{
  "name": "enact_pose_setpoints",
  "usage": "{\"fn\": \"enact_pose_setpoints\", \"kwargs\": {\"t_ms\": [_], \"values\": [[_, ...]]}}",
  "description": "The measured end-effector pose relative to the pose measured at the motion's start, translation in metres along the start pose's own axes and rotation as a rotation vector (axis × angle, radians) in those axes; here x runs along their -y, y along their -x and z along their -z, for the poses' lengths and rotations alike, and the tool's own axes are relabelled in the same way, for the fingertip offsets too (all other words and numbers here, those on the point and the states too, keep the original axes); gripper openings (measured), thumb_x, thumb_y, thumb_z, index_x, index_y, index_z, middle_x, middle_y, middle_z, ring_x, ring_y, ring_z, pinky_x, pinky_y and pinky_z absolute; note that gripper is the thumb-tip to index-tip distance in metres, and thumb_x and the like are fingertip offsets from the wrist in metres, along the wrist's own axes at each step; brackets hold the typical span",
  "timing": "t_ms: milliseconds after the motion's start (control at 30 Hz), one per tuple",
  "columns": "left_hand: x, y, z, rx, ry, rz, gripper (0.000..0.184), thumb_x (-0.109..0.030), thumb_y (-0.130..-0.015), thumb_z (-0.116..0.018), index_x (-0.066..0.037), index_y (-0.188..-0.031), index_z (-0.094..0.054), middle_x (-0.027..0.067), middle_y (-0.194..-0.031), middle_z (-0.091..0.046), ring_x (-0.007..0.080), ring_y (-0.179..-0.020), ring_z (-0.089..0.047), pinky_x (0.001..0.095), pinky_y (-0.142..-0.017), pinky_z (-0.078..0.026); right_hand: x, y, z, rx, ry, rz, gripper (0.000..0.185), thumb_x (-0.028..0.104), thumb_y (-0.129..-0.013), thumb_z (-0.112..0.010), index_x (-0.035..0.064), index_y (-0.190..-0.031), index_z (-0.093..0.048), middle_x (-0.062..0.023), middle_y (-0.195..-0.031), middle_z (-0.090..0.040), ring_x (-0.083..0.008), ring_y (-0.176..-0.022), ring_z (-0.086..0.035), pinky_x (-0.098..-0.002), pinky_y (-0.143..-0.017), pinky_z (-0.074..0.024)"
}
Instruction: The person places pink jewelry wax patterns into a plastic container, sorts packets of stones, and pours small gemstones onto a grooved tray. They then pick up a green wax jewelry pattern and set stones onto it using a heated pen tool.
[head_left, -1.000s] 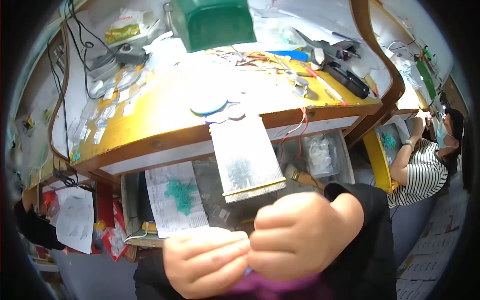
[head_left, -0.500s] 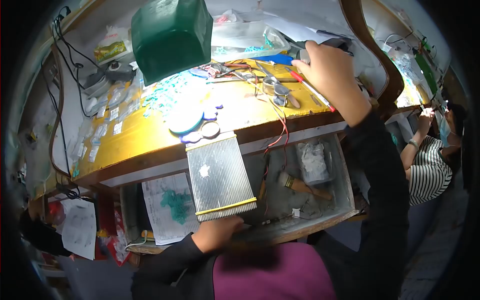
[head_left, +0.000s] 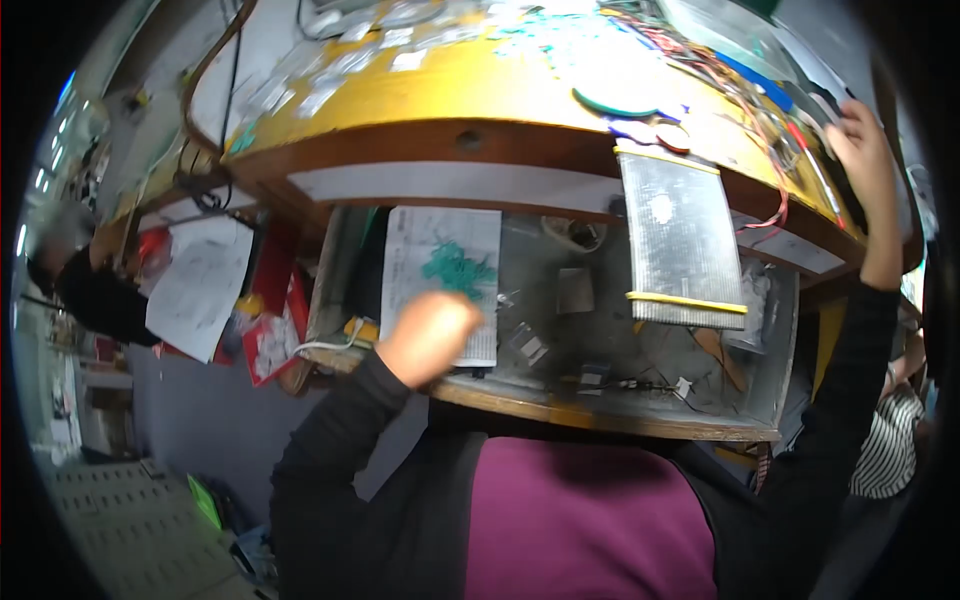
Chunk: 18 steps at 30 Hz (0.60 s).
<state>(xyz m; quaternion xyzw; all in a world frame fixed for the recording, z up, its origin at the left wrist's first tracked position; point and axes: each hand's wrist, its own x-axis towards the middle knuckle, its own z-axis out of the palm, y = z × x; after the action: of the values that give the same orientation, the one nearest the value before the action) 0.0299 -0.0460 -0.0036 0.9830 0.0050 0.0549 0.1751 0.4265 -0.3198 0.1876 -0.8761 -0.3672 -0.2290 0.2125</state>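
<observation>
Glaring desk [head_left: 375, 100]; drawer [head_left: 600, 415]; seemingly grey floor [head_left: 215, 430]

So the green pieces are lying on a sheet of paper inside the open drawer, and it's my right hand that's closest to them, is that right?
Not quite: your left hand is the one closest to the green pieces, as the head view shows. They do lie on a sheet of paper inside the open drawer.

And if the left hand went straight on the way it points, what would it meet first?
Most likely the green pile on the printed sheet, just beyond the left hand in this view; the hand's height above them is unclear.
</observation>
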Motion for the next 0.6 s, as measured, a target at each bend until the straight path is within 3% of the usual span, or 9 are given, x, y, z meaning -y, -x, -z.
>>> {"fn": "enact_pose_setpoints", "kwargs": {"t_ms": [67, 133, 200, 233, 300, 400, 433, 600], "values": [[0.032, 0.009, 0.014, -0.078, -0.011, 0.183, 0.008, -0.003, -0.061, -0.055, -0.002, -0.067, -0.061, 0.0144, -0.070, -0.057, 0.0305, -0.067, -0.055, 0.0368, -0.060, -0.045, 0.008, 0.018, 0.011, 0.046, -0.250, 0.003, 0.048, 0.019, -0.074, -0.055, 0.0024, -0.117, -0.042, -0.0102, -0.098, -0.057, -0.0154, -0.087, -0.054, -0.0269, -0.079, -0.0401], [0.054, 0.011, 0.023, -0.200, -0.008, 0.206, 0.005, -0.005, -0.063, -0.058, -0.001, -0.064, -0.060, 0.0143, -0.070, -0.057, 0.0300, -0.067, -0.055, 0.0367, -0.060, -0.044, 0.043, 0.046, 0.028, 0.145, -0.442, 0.052, 0.052, 0.008, -0.072, -0.048, 0.0006, -0.122, -0.037, -0.0123, -0.112, -0.049, -0.0186, -0.102, -0.049, -0.0277, -0.090, -0.0353], [0.070, 0.011, 0.025, -0.196, -0.140, 0.263, 0.011, -0.007, -0.064, -0.060, 0.000, -0.071, -0.058, 0.0164, -0.070, -0.057, 0.0308, -0.066, -0.056, 0.0376, -0.059, -0.044, 0.051, 0.068, 0.030, 0.253, -0.613, 0.303, 0.058, 0.000, -0.067, -0.037, -0.0006, -0.125, -0.033, -0.0140, -0.123, -0.040, -0.0205, -0.114, -0.041, -0.0298, -0.098, -0.0273], [0.070, 0.011, 0.026, -0.178, -0.180, 0.356, 0.015, -0.009, -0.064, -0.062, 0.000, -0.074, -0.057, 0.0170, -0.069, -0.057, 0.0308, -0.066, -0.056, 0.0378, -0.059, -0.044, 0.078, 0.085, 0.037, 0.363, -0.554, 0.252, 0.061, -0.001, -0.063, -0.036, -0.0017, -0.124, -0.035, -0.0135, -0.126, -0.037, -0.0214, -0.117, -0.038, -0.0317, -0.100, -0.0247], [0.066, 0.007, 0.032, -0.139, -0.259, 0.539, 0.024, -0.012, -0.063, -0.065, 0.001, -0.079, -0.053, 0.0181, -0.066, -0.057, 0.0307, -0.065, -0.057, 0.0381, -0.059, -0.044, 0.113, 0.111, 0.035, 0.290, -0.486, 0.282, 0.056, -0.005, -0.061, -0.042, -0.0012, -0.117, -0.041, -0.0164, -0.125, -0.036, -0.0244, -0.120, -0.034, -0.0346, -0.099, -0.0264], [0.066, 0.012, 0.037, -0.008, -0.026, 0.629, 0.043, -0.026, -0.062, -0.069, 0.002, -0.085, -0.047, 0.0220, -0.075, -0.058, 0.0358, -0.074, -0.058, 0.0398, -0.065, -0.045, 0.137, 0.124, 0.034, 0.230, -0.383, 0.416, 0.051, -0.008, -0.061, -0.046, 0.0000, -0.110, -0.044, -0.0188, -0.124, -0.036, -0.0281, -0.120, -0.034, -0.0373, -0.098, -0.0277], [0.071, 0.017, 0.030, -0.047, 0.078, 0.683, 0.046, -0.026, -0.058, -0.073, 0.002, -0.084, -0.048, 0.0204, -0.070, -0.059, 0.0336, -0.068, -0.059, 0.0369, -0.061, -0.046, 0.138, 0.124, 0.033, 0.215, -0.391, 0.440, 0.050, -0.008, -0.061, -0.047, 0.0003, -0.110, -0.044, -0.0191, -0.124, -0.036, -0.0288, -0.119, -0.034, -0.0378, -0.098, -0.0278], [0.070, 0.031, 0.021, -0.104, 0.384, 0.871, 0.043, -0.013, -0.060, -0.072, 0.004, -0.091, -0.048, 0.0160, -0.063, -0.058, 0.0207, -0.055, -0.060, 0.0296, -0.049, -0.046, 0.137, 0.121, 0.027, 0.204, -0.441, 0.475, 0.050, -0.009, -0.061, -0.047, 0.0007, -0.110, -0.043, -0.0198, -0.126, -0.034, -0.0295, -0.119, -0.034, -0.0387, -0.098, -0.0274]]}}
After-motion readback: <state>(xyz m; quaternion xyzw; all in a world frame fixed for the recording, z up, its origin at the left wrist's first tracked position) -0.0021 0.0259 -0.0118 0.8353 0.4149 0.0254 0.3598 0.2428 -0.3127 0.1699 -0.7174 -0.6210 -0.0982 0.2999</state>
